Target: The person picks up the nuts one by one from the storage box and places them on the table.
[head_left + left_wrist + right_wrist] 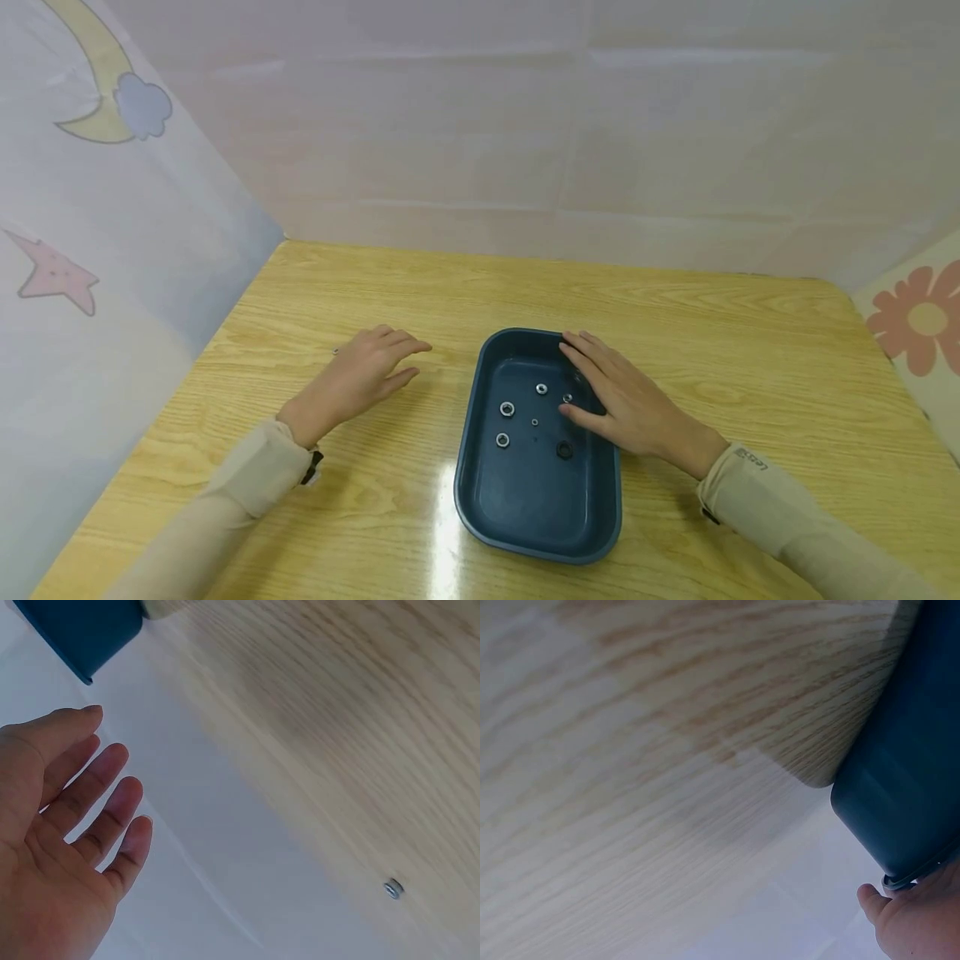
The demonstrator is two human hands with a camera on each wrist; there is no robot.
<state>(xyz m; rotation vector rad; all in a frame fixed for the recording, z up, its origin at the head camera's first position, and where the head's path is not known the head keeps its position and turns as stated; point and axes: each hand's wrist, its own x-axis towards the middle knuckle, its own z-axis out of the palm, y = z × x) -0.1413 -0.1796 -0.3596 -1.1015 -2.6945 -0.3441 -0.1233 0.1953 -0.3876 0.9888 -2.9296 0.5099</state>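
Blue tray point(534, 510) holds nuts point(507, 409), right hand point(630, 406) over rim point(619, 492), left hand point(360, 377) near, grips parted.

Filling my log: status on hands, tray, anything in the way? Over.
Left hand empty; right hand over right rim of blue tray. Nuts inside, one black. Right hand partly covers tray; small metal piece on table near left hand.

Head view looks down; wrist views (closer) share the tray point(534, 510).

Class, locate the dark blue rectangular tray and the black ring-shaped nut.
Dark blue rectangular tray point(532, 504): head view, bare part of its floor.
Black ring-shaped nut point(558, 451): head view, left side of its ring.
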